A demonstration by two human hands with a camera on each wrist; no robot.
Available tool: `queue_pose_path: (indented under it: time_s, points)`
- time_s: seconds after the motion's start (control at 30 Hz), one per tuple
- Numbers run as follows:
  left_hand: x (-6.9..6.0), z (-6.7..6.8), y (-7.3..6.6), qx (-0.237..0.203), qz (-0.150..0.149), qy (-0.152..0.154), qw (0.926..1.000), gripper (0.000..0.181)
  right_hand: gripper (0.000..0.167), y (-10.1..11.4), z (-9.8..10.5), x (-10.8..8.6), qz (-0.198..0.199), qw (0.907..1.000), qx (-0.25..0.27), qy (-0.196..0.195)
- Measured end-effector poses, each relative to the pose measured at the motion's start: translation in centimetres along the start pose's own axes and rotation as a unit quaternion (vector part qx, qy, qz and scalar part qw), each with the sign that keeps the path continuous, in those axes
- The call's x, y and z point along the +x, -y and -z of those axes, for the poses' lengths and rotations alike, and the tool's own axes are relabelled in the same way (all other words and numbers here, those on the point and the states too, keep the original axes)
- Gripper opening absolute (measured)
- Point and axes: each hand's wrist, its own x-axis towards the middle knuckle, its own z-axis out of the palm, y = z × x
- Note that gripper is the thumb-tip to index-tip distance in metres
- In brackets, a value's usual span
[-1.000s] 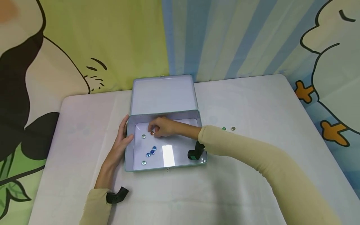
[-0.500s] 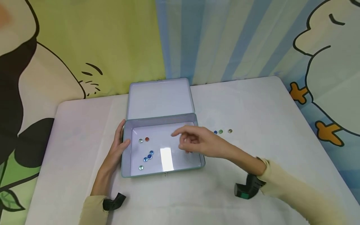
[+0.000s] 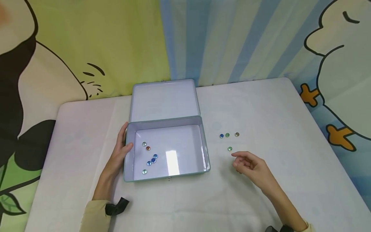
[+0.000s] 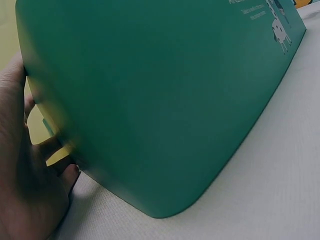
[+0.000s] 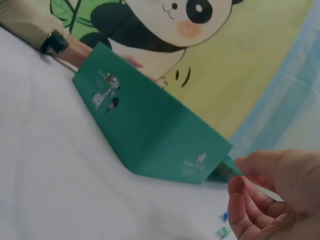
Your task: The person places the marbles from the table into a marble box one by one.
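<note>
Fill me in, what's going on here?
A person's left hand grips the left side of an open box with six small shiny beads inside. Their right hand, fingers loosely curled and apparently holding nothing, is near a green bead on the table. Three more beads lie in a row behind that one.

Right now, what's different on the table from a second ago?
The right hand has left the box, moving right over the table. The red bead has shifted slightly left and nearer. A green bead shows beside that hand; earlier that spot was covered. The left hand still grips the box; the three blue beads inside and the lid stayed put.
</note>
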Motion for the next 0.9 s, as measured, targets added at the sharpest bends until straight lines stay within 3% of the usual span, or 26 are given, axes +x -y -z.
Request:
queue_pose_path:
  time_s: [0.23,0.5,0.67,0.77,0.9]
  points:
    - [-0.1,0.0,-0.1,-0.003,-0.004,0.002,1.0000,0.072,0.033,-1.5,-0.3,-0.1,-0.004,0.9999,0.007,-0.012]
    - [-0.1,0.1,0.1,0.001,-0.004,0.002,1.0000,0.072,0.029,-1.4,-0.9,-0.1,0.012,0.9999,-0.009,0.007]
    - [-0.1,0.1,0.1,0.005,-0.004,0.003,1.0000,0.072,0.028,-1.3,-0.5,0.4,0.009,0.9997,-0.024,-0.002]
    - [0.0,0.0,0.0,0.002,-0.008,0.004,1.0000,0.072,0.027,-1.6,0.1,1.7,0.031,0.9980,-0.050,-0.021]
    - [0.0,-0.1,-0.1,-0.006,-0.013,0.009,0.9999,0.072,0.024,-2.3,1.4,4.3,0.058,0.9868,-0.122,-0.089]
